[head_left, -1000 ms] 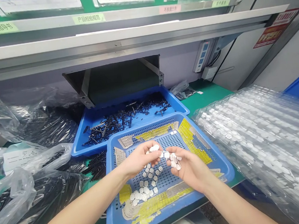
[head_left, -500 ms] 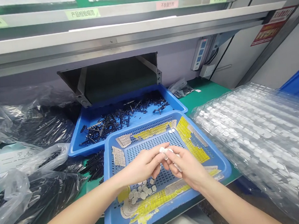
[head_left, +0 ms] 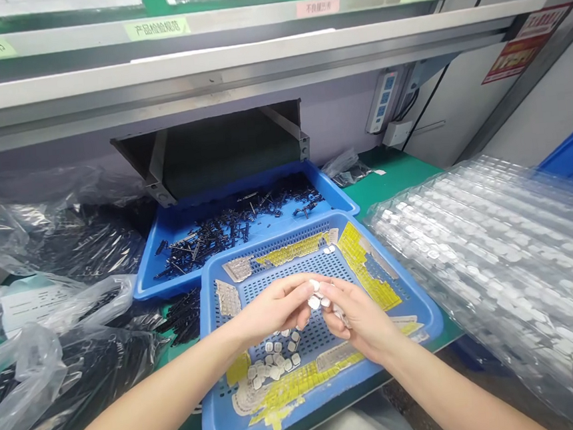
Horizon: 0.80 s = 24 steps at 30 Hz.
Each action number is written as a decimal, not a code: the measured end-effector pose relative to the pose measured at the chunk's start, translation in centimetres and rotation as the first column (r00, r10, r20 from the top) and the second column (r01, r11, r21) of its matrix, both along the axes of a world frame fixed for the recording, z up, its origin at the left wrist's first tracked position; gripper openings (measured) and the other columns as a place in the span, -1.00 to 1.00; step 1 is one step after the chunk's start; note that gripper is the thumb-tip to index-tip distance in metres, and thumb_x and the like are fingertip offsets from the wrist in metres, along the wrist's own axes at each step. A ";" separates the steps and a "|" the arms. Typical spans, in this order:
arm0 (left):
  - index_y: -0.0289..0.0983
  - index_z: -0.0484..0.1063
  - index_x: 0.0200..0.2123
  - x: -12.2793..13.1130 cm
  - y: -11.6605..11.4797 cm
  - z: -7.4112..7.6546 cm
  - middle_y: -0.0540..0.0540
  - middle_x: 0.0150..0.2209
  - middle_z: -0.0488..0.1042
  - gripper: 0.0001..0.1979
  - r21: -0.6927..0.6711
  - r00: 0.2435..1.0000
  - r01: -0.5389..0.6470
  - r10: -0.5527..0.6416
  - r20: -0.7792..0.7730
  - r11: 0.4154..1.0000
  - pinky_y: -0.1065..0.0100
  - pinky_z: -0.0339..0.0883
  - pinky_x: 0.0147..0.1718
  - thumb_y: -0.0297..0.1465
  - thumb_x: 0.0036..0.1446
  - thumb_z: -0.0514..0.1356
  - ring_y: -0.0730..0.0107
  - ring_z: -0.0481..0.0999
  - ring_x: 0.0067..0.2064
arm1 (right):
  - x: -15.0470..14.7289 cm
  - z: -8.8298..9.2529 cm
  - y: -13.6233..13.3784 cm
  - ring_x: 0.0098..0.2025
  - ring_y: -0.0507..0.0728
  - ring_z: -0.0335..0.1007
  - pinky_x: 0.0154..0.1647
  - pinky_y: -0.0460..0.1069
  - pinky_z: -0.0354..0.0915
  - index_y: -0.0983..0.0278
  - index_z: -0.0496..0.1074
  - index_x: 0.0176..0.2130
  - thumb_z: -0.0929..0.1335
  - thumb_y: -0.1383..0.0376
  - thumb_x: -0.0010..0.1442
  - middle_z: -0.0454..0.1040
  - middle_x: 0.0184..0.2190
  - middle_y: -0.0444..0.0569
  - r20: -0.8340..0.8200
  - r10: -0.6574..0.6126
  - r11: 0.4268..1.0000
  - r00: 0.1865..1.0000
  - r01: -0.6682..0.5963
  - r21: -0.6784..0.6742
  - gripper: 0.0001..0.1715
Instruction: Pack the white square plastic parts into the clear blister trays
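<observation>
Over the perforated blue basket (head_left: 219,421), my two hands meet at the fingertips. My right hand (head_left: 358,312) is closed around several small white square pieces (head_left: 315,302), some of them showing between the fingers and others in the palm. With thumb and fingers, my left hand (head_left: 279,306) pinches one white piece (head_left: 315,285) at the top of this cluster. Below my left hand, loose white pieces (head_left: 274,366) lie in the near left corner of the basket. Two more pieces (head_left: 328,249) sit at its far side. Yellow and grey tape lines the basket's walls.
Behind the basket stands a blue tray (head_left: 144,281) of small black parts, below a dark opening (head_left: 230,146) in the wall. Clear bags (head_left: 80,380) with black parts are at left. Layered clear plastic packs (head_left: 497,270) of white pieces lie at right.
More white pieces now show between my fingertips. More pieces are visible in the basket under my left hand, which has risen slightly.
</observation>
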<state>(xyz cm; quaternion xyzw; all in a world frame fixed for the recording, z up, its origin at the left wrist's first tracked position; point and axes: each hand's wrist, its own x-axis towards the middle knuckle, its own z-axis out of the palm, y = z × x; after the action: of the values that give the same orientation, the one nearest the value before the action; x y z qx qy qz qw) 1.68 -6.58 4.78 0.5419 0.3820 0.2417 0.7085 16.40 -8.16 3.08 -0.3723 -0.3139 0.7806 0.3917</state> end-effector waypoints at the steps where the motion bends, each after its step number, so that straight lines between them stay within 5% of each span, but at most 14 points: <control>1: -0.25 0.20 -0.06 0.1 0.0 -0.1 0.13 -0.74 0.13 -0.61 -0.026 1.000 -0.024 0.024 0.016 0.999 0.59 -0.23 -0.78 -0.20 0.07 0.00 0.68 -0.05 -0.73 | 0.0 0.0 0.0 -0.74 -0.19 -0.06 -0.79 -0.24 -0.16 0.32 0.25 -0.38 0.29 0.19 0.00 0.13 -0.68 -0.26 -0.036 -0.003 1.000 0.999 0.002 -0.010 -0.76; 9: -0.25 0.24 -0.19 1.5 -0.1 0.1 0.20 -0.79 -0.09 -0.72 -0.177 0.969 -0.084 0.122 0.216 0.981 0.58 -0.34 -0.81 -0.22 0.07 0.01 0.66 -0.22 -0.76 | 0.0 -0.3 0.0 -0.75 -0.18 -0.06 -0.79 -0.24 -0.13 0.32 0.22 -0.49 0.29 0.21 0.01 0.13 -0.71 -0.26 -0.165 -0.015 1.000 0.986 0.016 0.007 -0.78; 12: -0.26 0.27 -0.32 2.0 0.3 0.5 0.19 -0.77 -0.10 -0.76 -0.072 0.975 -0.152 0.161 0.153 0.986 0.58 -0.29 -0.80 -0.22 0.09 -0.04 0.66 -0.19 -0.75 | 0.1 -0.2 0.0 -0.74 -0.16 -0.01 -0.77 -0.24 -0.08 0.32 0.22 -0.51 0.27 0.23 0.03 0.16 -0.71 -0.24 -0.190 -0.023 1.000 0.981 0.022 -0.007 -0.79; 15: -0.30 0.27 -0.46 2.4 0.9 0.8 0.12 -0.69 0.12 -0.76 0.230 0.982 -0.172 0.185 -0.037 0.958 0.58 -0.04 -0.71 -0.29 0.10 -0.04 0.65 0.06 -0.69 | 0.1 0.1 0.0 -0.65 -0.12 0.14 -0.73 -0.22 0.04 0.32 0.26 -0.46 0.28 0.27 0.02 0.25 -0.62 -0.19 -0.221 -0.093 0.995 0.971 0.080 -0.066 -0.86; 20: -0.29 0.23 -0.47 3.8 0.8 0.9 0.03 -0.52 0.27 -0.79 0.688 0.888 0.004 0.313 -0.336 0.726 0.44 0.14 -0.48 -0.36 0.12 -0.10 0.51 0.26 -0.47 | 0.3 -0.1 0.6 -0.56 -0.07 0.25 -0.61 -0.18 0.20 0.32 0.32 -0.42 0.27 0.30 0.00 0.32 -0.57 -0.17 -0.255 -0.310 0.928 0.916 0.233 -0.292 -0.89; 24: -0.29 0.22 -0.35 5.5 0.3 2.1 -0.07 -0.35 0.28 -0.83 0.825 0.864 0.277 0.248 -0.438 0.492 0.34 0.16 -0.30 -0.36 0.12 -0.10 0.40 0.25 -0.30 | 0.7 -0.3 1.0 -0.56 -0.06 0.26 -0.60 -0.17 0.23 0.32 0.29 -0.53 0.23 0.38 -0.01 0.33 -0.61 -0.17 -0.322 -0.368 0.901 0.872 0.248 -0.357 -0.89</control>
<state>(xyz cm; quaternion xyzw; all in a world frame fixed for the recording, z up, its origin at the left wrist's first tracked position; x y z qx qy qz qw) 7.21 -6.29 6.84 0.8696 0.3725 0.2441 0.2131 17.13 -7.14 2.76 -0.3146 -0.0436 0.8032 0.5040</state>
